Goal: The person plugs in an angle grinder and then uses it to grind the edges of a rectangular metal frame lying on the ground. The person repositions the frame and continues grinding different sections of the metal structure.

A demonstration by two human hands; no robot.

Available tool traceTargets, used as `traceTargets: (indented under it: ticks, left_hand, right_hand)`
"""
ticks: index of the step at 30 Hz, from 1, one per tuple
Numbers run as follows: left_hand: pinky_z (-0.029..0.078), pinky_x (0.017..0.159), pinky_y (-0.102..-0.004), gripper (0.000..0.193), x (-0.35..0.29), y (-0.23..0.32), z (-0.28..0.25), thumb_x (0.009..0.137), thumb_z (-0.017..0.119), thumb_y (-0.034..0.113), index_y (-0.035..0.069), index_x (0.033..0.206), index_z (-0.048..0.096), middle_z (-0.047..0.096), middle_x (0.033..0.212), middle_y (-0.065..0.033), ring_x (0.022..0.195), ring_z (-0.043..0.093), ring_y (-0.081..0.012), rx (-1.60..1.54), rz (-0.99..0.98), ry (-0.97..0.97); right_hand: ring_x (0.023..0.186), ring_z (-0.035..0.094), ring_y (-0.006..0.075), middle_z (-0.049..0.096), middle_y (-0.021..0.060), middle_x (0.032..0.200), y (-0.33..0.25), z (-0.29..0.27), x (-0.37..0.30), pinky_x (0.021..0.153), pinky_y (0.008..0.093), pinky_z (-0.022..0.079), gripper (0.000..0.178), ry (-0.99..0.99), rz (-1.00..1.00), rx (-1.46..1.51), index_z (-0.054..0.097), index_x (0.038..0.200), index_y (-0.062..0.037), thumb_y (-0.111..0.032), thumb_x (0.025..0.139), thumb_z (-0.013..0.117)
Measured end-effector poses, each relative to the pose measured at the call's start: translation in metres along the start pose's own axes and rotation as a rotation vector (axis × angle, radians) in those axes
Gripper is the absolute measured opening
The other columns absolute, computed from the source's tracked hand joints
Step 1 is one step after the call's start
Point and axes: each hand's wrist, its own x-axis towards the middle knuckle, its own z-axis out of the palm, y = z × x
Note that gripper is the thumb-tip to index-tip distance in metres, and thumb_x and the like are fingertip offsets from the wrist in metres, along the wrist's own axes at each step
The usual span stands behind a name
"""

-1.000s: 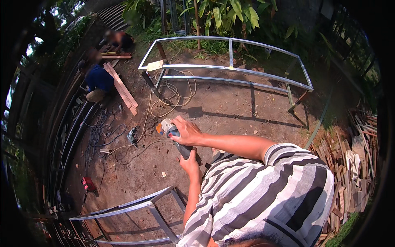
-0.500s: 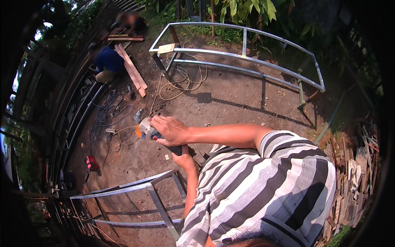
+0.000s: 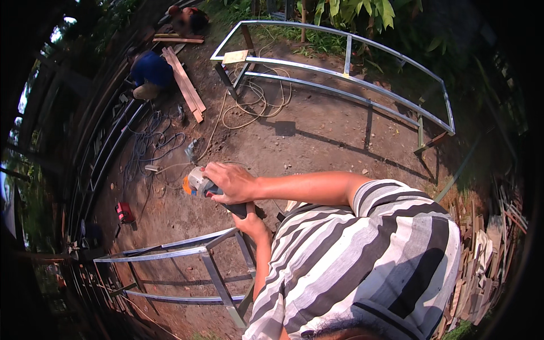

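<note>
Right hand (image 3: pixel 233 182) forward, left hand (image 3: pixel 254 223) behind, both grip a grey-and-black, orange-tipped angle grinder (image 3: pixel 196 178) above brown earth (image 3: pixel 306 160).

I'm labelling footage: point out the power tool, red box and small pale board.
Power tool (image 3: pixel 198 179): head view, on its pale front housing.
Red box (image 3: pixel 124 213): head view, on its casing.
Small pale board (image 3: pixel 235 56): head view, on its top face.

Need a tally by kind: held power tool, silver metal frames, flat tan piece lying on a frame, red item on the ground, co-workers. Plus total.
Held power tool: 1
Silver metal frames: 2
Flat tan piece: 1
Red item: 1
Co-workers: 2
Total: 7
</note>
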Motion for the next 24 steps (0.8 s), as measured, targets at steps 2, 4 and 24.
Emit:
traceTargets:
  ticks: [2,4,24]
  left_hand:
    - [0.042,0.048,-0.0306,0.03,0.015,-0.012,0.0,0.088,0.075,0.017,0.001,0.109,0.06,0.06,0.073,-0.0043,0.057,0.056,-0.0147,0.051,0.044,0.023]
    - [0.042,0.053,-0.0299,0.031,0.027,-0.013,0.01,0.088,0.075,0.014,0.001,0.111,0.061,0.06,0.079,-0.0039,0.062,0.056,-0.0141,0.071,0.03,0.041]
    - [0.049,0.065,-0.0309,0.029,0.15,-0.008,0.159,0.082,0.079,0.02,0.0,0.098,0.066,0.067,0.079,-0.0025,0.07,0.06,-0.0108,0.111,-0.243,0.395]
  right_hand:
    - [0.111,0.06,0.0371,0.055,0.0196,0.119,0.013,0.008,0.007,0.092,0.0455,0.052,0.065,0.003,-0.001,0.023,0.053,0.122,0.0025,-0.029,0.072,0.081]
    - [0.111,0.06,0.0372,0.055,0.0195,0.118,0.031,0.013,0.016,0.091,0.0458,0.052,0.065,0.002,0.003,0.053,0.053,0.122,0.0022,-0.029,0.072,0.081]
    - [0.111,0.059,0.0392,0.057,0.0214,0.121,0.198,0.031,0.145,0.094,0.0446,0.05,0.066,-0.217,0.034,0.365,0.057,0.127,0.0015,-0.017,0.071,0.086]
